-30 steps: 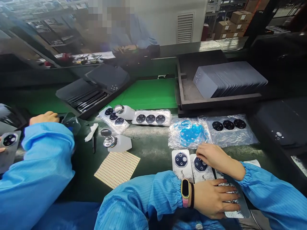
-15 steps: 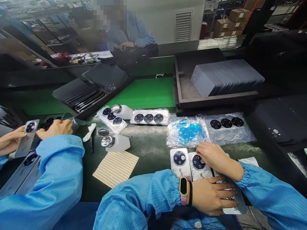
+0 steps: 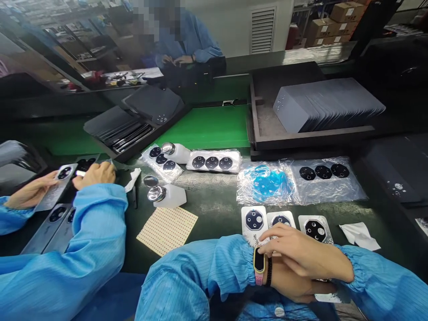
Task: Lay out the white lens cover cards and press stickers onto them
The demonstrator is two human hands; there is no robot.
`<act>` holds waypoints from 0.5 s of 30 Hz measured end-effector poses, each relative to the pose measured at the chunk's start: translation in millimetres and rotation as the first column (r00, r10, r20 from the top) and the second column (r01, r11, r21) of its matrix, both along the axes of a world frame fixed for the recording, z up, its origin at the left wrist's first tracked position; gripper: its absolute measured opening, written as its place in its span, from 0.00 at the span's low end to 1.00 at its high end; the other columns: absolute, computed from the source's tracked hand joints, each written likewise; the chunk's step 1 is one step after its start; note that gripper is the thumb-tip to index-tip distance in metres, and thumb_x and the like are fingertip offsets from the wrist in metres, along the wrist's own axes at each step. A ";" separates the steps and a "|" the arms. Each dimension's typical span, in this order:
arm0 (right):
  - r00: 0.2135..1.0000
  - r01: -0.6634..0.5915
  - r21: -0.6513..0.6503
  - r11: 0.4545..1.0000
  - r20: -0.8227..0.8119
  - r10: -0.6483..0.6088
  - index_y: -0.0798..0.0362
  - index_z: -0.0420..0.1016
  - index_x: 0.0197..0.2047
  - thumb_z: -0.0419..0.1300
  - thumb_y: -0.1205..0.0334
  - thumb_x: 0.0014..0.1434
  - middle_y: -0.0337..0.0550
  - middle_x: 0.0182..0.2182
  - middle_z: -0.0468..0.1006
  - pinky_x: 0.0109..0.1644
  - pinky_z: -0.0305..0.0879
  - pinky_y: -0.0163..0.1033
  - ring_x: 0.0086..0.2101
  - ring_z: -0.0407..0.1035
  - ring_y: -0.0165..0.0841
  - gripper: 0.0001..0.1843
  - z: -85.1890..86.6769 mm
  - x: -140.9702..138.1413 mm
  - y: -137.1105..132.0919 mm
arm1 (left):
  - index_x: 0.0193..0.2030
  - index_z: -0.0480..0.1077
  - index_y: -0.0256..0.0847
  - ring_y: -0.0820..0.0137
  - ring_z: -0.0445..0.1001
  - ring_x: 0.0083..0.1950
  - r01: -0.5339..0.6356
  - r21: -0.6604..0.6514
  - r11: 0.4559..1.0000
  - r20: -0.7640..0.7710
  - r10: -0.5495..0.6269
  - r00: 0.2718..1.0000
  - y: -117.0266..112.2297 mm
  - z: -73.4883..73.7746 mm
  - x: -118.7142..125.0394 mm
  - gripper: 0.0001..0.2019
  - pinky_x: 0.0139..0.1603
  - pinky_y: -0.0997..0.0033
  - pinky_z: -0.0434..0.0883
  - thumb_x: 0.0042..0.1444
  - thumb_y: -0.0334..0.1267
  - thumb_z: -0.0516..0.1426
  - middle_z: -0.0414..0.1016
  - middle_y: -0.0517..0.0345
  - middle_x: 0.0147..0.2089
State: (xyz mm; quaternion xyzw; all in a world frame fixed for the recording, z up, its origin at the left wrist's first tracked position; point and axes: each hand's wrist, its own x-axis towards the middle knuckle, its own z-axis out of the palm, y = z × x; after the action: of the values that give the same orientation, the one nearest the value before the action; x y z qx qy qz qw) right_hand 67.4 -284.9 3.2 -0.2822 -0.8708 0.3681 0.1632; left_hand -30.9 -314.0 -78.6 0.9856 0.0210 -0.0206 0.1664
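My left hand [image 3: 292,283] lies low across the silver-white phone back panels, fingers pointing right over a panel's lower edge. My right hand [image 3: 297,249] crosses above it and hides most of it. The right fingertips touch the fitness band [image 3: 259,259] with a yellow frame and pink strap on my left wrist. Three panels stand out from beneath my hands: a left panel [image 3: 249,210], a middle panel [image 3: 289,215] partly covered, and a right panel [image 3: 324,221]. Each bears a dark camera cover with round holes.
Behind lie a bag of blue film pieces [image 3: 265,183] and a bag of black camera covers [image 3: 323,171]. A dotted sticker sheet [image 3: 167,229], pump bottle [image 3: 172,196] and white cloth [image 3: 359,235] are nearby. A tray [image 3: 264,120] holds dark panels. At left, a co-worker's hands [image 3: 96,174] handle a panel.
My right hand has moved left and down from the middle panel's camera cover to the band on my left wrist. The view has shifted slightly. The co-worker's panel has tilted.
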 end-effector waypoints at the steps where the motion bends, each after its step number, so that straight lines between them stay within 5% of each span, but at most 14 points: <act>1: 0.999 0.037 0.018 0.999 -0.011 -0.037 0.50 0.75 0.45 0.48 0.82 0.51 0.42 0.44 0.81 0.51 0.71 0.39 0.46 0.73 0.34 0.25 -3.5 2.4 3.1 | 0.59 0.71 0.50 0.70 0.60 0.69 0.042 0.043 0.998 0.066 -0.045 0.997 2.6 2.6 -1.2 0.21 0.66 0.75 0.61 0.60 0.37 0.49 0.67 0.70 0.66; 6: 0.937 0.298 0.287 0.910 0.091 -0.336 0.53 0.73 0.41 0.49 0.76 0.60 0.47 0.38 0.80 0.43 0.73 0.43 0.39 0.74 0.37 0.15 -32.0 18.4 25.6 | 0.54 0.74 0.52 0.71 0.68 0.64 0.057 0.305 0.951 0.260 -0.141 0.955 15.8 16.1 -7.2 0.23 0.68 0.72 0.61 0.61 0.41 0.42 0.75 0.69 0.59; 9: 0.914 0.282 0.400 0.872 0.164 -0.370 0.53 0.73 0.37 0.51 0.75 0.61 0.46 0.35 0.78 0.35 0.73 0.39 0.36 0.73 0.36 0.11 -43.9 23.3 32.4 | 0.53 0.74 0.56 0.73 0.67 0.64 0.035 0.365 0.930 0.237 -0.130 0.963 16.3 19.3 -8.7 0.23 0.67 0.73 0.62 0.61 0.43 0.43 0.73 0.73 0.59; 15: 0.901 0.237 0.422 0.875 0.241 -0.360 0.51 0.69 0.27 0.54 0.75 0.61 0.39 0.26 0.74 0.30 0.66 0.34 0.28 0.70 0.32 0.13 -45.3 21.6 28.9 | 0.53 0.75 0.53 0.73 0.68 0.64 0.052 0.349 0.936 0.248 -0.146 0.958 14.0 17.5 -7.7 0.23 0.67 0.73 0.63 0.60 0.42 0.43 0.74 0.70 0.58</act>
State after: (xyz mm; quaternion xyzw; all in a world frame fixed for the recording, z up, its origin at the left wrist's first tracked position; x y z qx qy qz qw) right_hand 89.0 -256.1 -42.0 -0.4320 -0.8853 0.1116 0.1308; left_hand -38.5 -300.0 -61.1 0.9928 -0.0489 0.1096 -0.0058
